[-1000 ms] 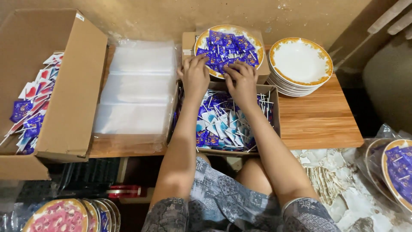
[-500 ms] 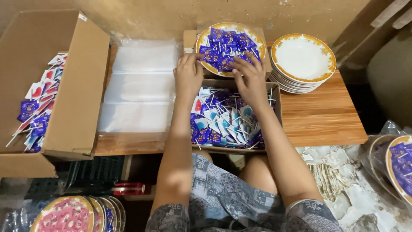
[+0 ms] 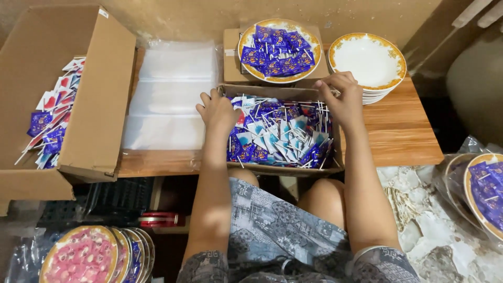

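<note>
Left hand (image 3: pixel 217 110) rests on near-left corner of small box (image 3: pixel 280 169), fingers curled over lollipops (image 3: pixel 277 139), grip loose; whether it holds any, cannot tell. Right hand (image 3: pixel 343 99) at box's far-right corner, fingertips pinched by stick ends; what they hold, cannot tell. Filled plate (image 3: pixel 279 51) sits just behind box, stack of empty plates (image 3: pixel 367 60) beside right hand, on tabletop (image 3: pixel 398 136). Judgement: gather lollipops by sticks, wrappers same way, small bunches so none spill.
</note>
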